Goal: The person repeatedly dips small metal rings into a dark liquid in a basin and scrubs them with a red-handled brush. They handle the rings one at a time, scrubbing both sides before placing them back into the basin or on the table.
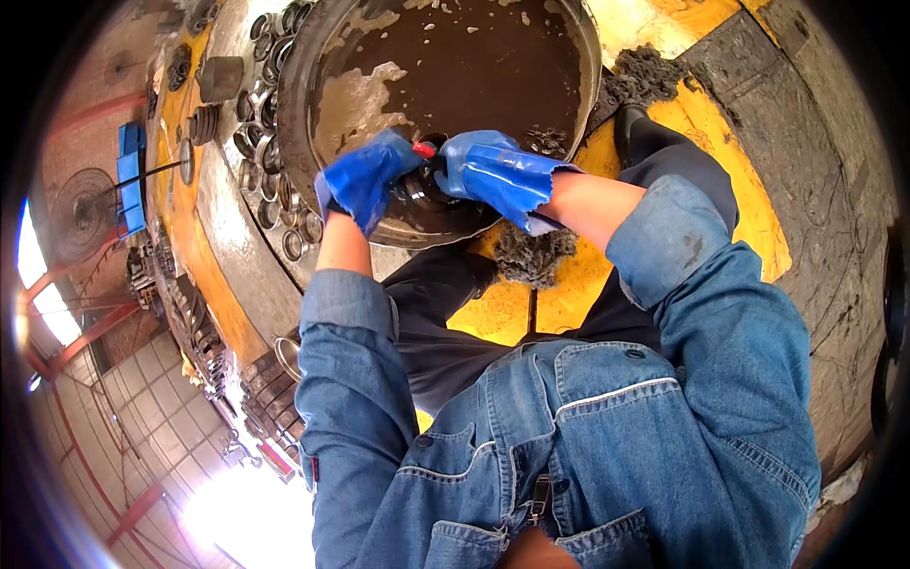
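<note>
Both of my hands wear blue rubber gloves and work close together over the near edge of a large round basin [301, 123] of dark, oily liquid. My right hand [488, 169] is closed round a small red-and-black tool [425, 150], whose red end shows between the gloves. The rest of that tool is hidden by the fingers. My left hand [372, 171] is beside it, fingers curled; what they grip is hidden. Just below the hands a dark, wet round part [417, 201] shows inside the basin, partly covered by the gloves.
Many metal rings [268, 152] stand in rows on the bench left of the basin. Dark wads of metal shavings [536, 256] lie by the basin's near side and at its right [646, 76]. My feet rest on yellow flooring [749, 180]; a blue bin [131, 178] is at far left.
</note>
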The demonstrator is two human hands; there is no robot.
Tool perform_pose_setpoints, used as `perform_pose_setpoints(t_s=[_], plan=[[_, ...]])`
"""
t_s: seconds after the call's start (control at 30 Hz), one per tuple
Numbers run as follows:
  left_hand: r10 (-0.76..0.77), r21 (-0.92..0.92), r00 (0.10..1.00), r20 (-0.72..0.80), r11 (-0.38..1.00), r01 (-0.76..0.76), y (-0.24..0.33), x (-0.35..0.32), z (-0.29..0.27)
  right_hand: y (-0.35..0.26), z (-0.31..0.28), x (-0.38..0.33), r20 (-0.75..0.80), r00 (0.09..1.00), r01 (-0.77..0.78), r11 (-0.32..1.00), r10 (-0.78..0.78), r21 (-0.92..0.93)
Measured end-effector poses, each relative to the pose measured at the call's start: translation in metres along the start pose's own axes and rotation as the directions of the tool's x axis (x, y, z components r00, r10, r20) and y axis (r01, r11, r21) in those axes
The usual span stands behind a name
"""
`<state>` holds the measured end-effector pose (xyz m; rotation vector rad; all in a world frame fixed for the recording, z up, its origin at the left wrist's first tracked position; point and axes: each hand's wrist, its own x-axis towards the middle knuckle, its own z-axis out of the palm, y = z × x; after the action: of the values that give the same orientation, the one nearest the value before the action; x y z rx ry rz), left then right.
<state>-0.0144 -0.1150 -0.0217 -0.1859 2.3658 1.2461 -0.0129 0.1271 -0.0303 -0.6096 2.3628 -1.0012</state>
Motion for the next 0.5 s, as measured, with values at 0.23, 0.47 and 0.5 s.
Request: perform_pose_setpoints(t_s=[0.23, 0.47, 0.5], plan=[[-0.231, 0.422, 0.828, -0.511, 0.771, 0.476, 0.032, -0.045, 0.08, 0.026, -0.046, -0.03, 0.287, 0.958, -0.193, 0.724, -0.006, 0.662], [-0.282, 0.618, 0.907, -0.314, 0.665, 0.42, 0.059, -0.014, 0.061, 0.038, -0.046, -0.03, 0.035, 0.975, 0.194, 0.921, -0.218, 0.338], [-0.236, 0.684, 0.938, -0.254, 0.642, 0.346, 0.055, 0.003, 0.054, 0.023, -0.061, -0.039, 0.098, 0.995, -0.013, 0.92, -0.028, 0.391]])
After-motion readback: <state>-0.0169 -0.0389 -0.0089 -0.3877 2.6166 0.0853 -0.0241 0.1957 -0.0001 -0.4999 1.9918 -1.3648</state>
